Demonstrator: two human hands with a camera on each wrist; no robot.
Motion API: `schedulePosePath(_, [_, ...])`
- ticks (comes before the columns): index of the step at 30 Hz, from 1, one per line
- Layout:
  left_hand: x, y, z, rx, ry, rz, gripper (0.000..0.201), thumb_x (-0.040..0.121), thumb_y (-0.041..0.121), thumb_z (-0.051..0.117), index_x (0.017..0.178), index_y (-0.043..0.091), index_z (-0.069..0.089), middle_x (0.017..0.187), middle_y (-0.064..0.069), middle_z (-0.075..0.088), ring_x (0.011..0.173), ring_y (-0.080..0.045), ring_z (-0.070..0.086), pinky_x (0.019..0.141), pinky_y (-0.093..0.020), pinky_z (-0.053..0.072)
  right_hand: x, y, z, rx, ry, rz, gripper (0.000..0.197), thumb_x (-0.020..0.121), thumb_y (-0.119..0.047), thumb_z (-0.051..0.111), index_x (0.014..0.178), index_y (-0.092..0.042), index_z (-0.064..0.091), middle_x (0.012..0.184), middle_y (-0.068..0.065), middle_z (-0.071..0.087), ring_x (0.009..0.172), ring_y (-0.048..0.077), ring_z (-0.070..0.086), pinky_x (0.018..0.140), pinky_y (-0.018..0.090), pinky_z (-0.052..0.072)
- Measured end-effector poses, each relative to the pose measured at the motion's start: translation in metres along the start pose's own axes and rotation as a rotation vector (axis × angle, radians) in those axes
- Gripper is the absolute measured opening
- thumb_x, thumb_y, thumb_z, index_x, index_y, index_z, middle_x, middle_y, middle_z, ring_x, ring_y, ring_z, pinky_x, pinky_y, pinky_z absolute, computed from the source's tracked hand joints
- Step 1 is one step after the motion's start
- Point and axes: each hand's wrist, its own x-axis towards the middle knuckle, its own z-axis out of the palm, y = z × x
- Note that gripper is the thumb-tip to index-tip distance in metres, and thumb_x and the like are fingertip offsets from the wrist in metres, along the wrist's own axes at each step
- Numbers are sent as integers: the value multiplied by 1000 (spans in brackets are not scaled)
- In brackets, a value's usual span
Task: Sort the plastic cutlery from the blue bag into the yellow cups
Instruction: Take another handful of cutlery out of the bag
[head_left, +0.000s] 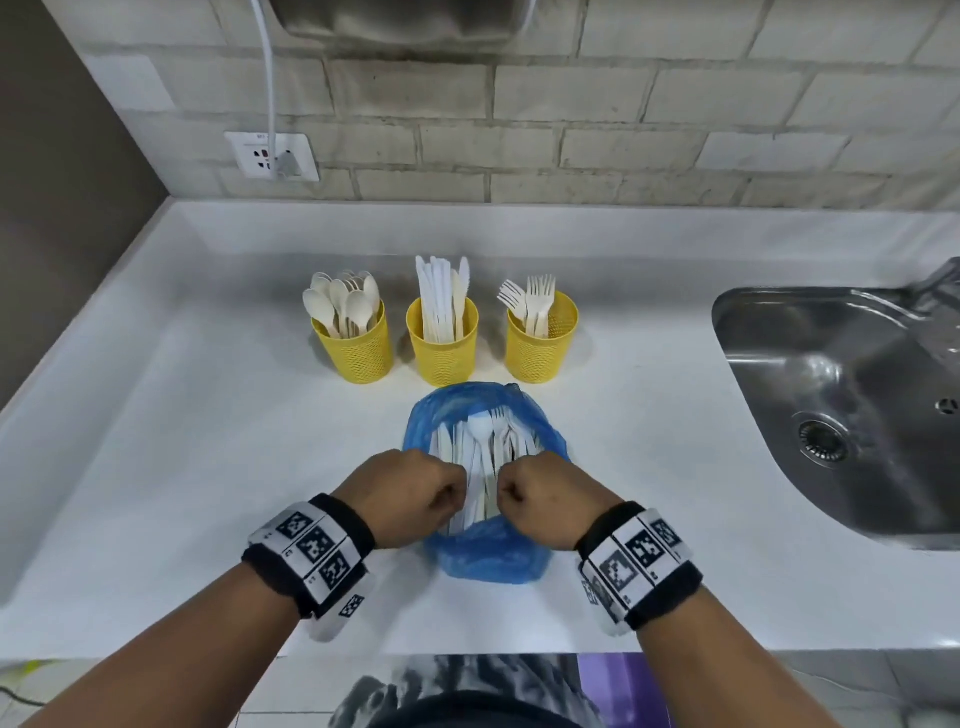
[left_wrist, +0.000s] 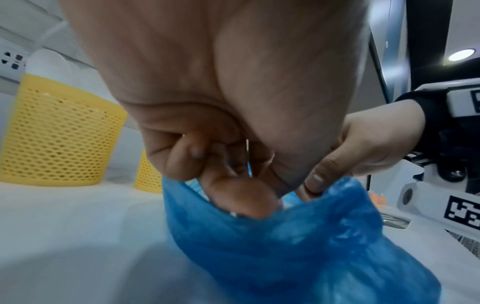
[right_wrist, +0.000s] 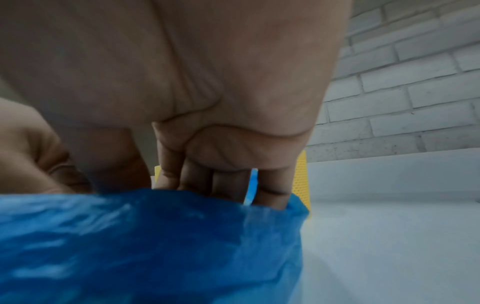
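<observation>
- Left hand (head_left: 410, 491): fingers curled, pinching the near rim of the bag (head_left: 491, 556) on its left side.
- Right hand (head_left: 550, 493): fingers curled likewise on the rim just beside, knuckles near the left's, apart.
- Bag on counter (head_left: 182, 441), mouth held open between the fists; white cutlery (head_left: 480, 457) lies inside, just beyond the fingers.
- Three cups further beyond the hands: spoon cup (head_left: 358, 345) left, knife cup (head_left: 441, 343) straight ahead, fork cup (head_left: 540, 343) right.
- Sink (head_left: 831, 405) well off to the right.

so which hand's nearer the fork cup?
Right. The right hand grips the blue bag rim below the fork cup; the left hand grips it further left.
</observation>
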Motion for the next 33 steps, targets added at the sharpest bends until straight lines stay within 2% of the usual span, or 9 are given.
schedulePosePath(4, [-4, 1, 1, 107, -43, -166, 14, 89, 27, 50, 90, 27, 64, 85, 4, 65, 77, -24, 63, 66, -34, 52, -11, 6, -4, -39, -6, 68, 26, 95, -16, 47, 70, -17, 54, 77, 3, 63, 72, 22, 59, 57, 28, 41])
schedulePosePath(7, [-7, 6, 5, 126, -72, -309, 16, 88, 31, 50, 83, 22, 63, 80, 4, 62, 74, -23, 62, 65, -30, 49, -17, 9, -4, -28, 32, 105, 17, 94, -16, 48, 88, -8, 62, 91, 7, 67, 82, 27, 64, 66, 33, 49])
schedulePosePath(10, [-5, 18, 6, 88, -3, -471, 28, 92, 42, 49, 77, 21, 59, 75, 3, 57, 74, -24, 61, 68, -29, 49, -16, 7, -5, -63, 97, 134, 11, 95, -14, 51, 89, -9, 58, 103, 11, 64, 89, 29, 63, 68, 30, 41])
schedulePosePath(15, [6, 37, 15, 45, 206, -553, 48, 95, 59, 48, 119, 19, 61, 120, -7, 61, 98, -33, 67, 78, -37, 51, -13, 5, -7, -93, 183, 241, 17, 95, -19, 57, 105, -8, 66, 114, 13, 65, 101, 31, 67, 73, 29, 46])
schedulePosePath(18, [16, 47, 21, -67, 195, -577, 67, 89, 68, 55, 128, 13, 54, 124, -9, 60, 105, -33, 66, 79, -37, 49, -9, 4, -6, -115, 186, 279, 24, 96, -28, 58, 109, -9, 66, 116, 12, 67, 104, 31, 67, 75, 30, 46])
schedulePosePath(22, [23, 51, 20, -188, 153, -606, 62, 85, 61, 68, 116, 10, 55, 112, -8, 65, 104, -30, 66, 76, -32, 47, -5, 6, -5, -122, 167, 309, 34, 95, -38, 63, 116, -11, 65, 118, 10, 67, 106, 30, 67, 81, 33, 50])
schedulePosePath(27, [27, 54, 12, -315, 150, -632, 34, 81, 43, 75, 77, 15, 56, 79, -1, 61, 81, -24, 64, 65, -29, 43, -3, 8, -4, -48, 184, 318, 38, 88, -41, 72, 112, -12, 63, 116, 9, 68, 105, 30, 68, 83, 34, 53])
schedulePosePath(30, [31, 60, 15, -328, 154, -655, 39, 79, 45, 75, 94, 11, 63, 100, -8, 65, 95, -26, 66, 73, -30, 49, -2, 4, 0, -12, 205, 320, 42, 91, -28, 71, 125, -9, 56, 124, 11, 65, 113, 31, 65, 88, 34, 51])
schedulePosePath(33, [33, 63, 22, -345, 162, -703, 65, 79, 50, 77, 124, 8, 56, 134, -20, 50, 119, -33, 58, 93, -36, 51, 2, 4, 4, 81, 215, 324, 41, 88, -15, 70, 124, -6, 52, 122, 16, 65, 110, 34, 66, 83, 33, 51])
